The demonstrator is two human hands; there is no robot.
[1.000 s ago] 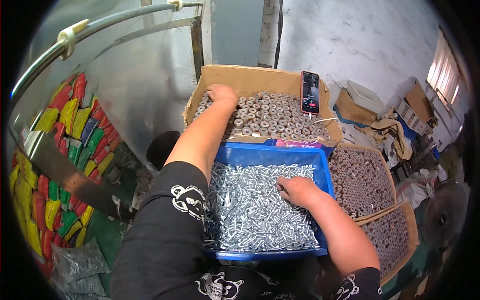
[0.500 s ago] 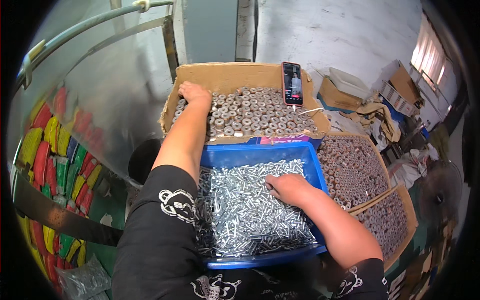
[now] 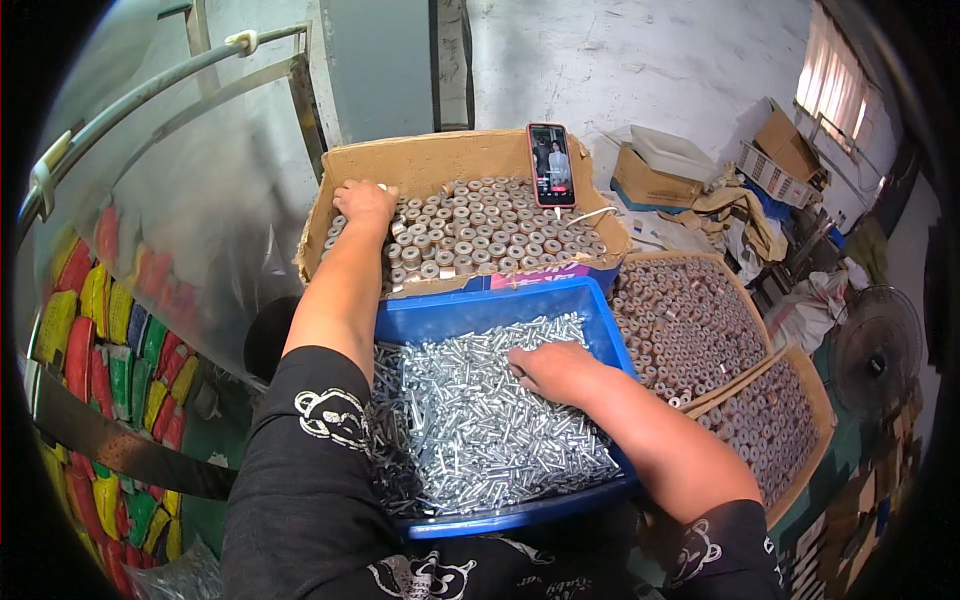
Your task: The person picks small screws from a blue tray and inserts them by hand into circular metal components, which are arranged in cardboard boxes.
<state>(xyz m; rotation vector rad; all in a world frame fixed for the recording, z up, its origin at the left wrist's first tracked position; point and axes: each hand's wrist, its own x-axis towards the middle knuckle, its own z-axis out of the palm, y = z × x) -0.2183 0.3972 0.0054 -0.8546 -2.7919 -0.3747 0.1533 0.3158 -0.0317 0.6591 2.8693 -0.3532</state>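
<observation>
My left hand reaches into the far cardboard box, fingers curled down among rows of spool-like metal parts with round grey ends, holed centres and brownish sides. A pale bit shows beside its thumb; what the fingers hold, if anything, is hidden. Below the box, a blue plastic bin is heaped with short shiny metal pins. Over the pins' far right part, my right hand is closed, fingertips pinched together close to the heap. I cannot make out what lies between them.
A lit phone with a white cable leans at the far box's right side. Two more cartons of spool-like parts stand at the right, with a fan beyond. At the left are a curved metal rail and red, yellow and green bundles.
The whole view has shifted, so the box and bin sit farther left. My left hand is still in the box and my right hand still over the pins.
</observation>
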